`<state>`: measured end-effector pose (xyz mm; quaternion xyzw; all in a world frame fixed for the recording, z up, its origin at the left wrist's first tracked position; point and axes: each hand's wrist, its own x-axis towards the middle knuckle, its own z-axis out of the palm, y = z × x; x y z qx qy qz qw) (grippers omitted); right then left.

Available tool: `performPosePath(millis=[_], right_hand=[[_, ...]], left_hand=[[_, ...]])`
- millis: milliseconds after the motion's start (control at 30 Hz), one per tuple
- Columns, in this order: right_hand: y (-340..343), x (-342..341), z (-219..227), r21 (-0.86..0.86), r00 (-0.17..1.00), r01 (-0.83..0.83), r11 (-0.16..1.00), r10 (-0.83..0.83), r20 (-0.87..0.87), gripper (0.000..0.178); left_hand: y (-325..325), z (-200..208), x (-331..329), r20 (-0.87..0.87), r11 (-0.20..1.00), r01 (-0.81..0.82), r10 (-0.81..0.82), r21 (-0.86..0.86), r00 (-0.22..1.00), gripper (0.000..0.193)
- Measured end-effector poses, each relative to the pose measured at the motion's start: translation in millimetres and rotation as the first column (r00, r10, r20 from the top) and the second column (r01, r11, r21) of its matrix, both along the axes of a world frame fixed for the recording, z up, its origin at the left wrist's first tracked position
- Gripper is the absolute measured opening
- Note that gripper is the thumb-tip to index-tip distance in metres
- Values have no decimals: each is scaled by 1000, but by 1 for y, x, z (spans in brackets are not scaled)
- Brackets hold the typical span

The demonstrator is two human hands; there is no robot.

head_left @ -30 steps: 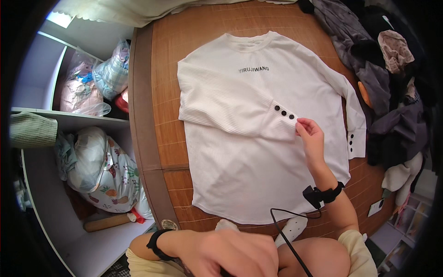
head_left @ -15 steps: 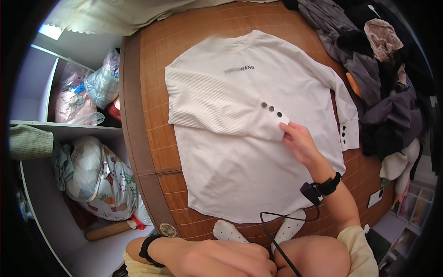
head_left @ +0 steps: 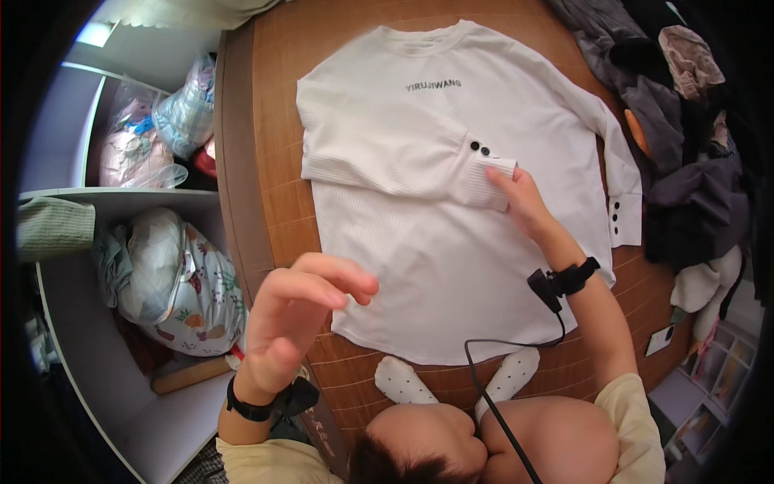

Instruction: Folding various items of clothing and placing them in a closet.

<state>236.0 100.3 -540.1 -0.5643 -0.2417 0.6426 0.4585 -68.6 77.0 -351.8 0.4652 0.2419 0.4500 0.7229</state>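
Observation:
A white long-sleeved shirt [head_left: 435, 274] lies spread flat on the brown woven mat, collar at the far side, with dark lettering on its chest. Its left sleeve [head_left: 379, 157] is folded inward across the body. At the end of that sleeve, my right hand [head_left: 526, 200] pinches the cuff [head_left: 484, 189], whose edge is turned back, leaving two dark buttons plainly visible. The right sleeve [head_left: 617, 169] stretches down along the shirt's right side, its buttoned cuff on the mat. My left hand [head_left: 294, 310] is raised near the shirt's lower left edge, fingers apart, holding nothing.
Shelves with bagged clothes [head_left: 185, 290] stand on the left beside the mat's brown border [head_left: 242, 161]. Dark clothes [head_left: 693, 194] are piled along the right. A black cable [head_left: 492, 403] runs from my right wrist past my socked feet [head_left: 403, 381].
My left hand has risen from my lap toward the shirt, its fingers spreading. My right hand stays on the cuff, whose edge is now folded back. The whole view has shifted slightly.

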Motion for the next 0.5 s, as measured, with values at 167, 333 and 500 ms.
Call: performPosePath(millis=[167,333,500], right_hand=[[2,1,7,-63,999,-20,998,18,-31,36],[2,-3,7,-31,1000,-17,999,16,-16,34],[1,5,-7,-40,998,-62,997,63,19,31]], left_hand=[[-11,0,7,-339,859,180,-8,480,941,54],[-10,15,41,-553,386,589,-212,710,806,41],[-20,-20,40,-656,163,728,-336,666,676,11]])
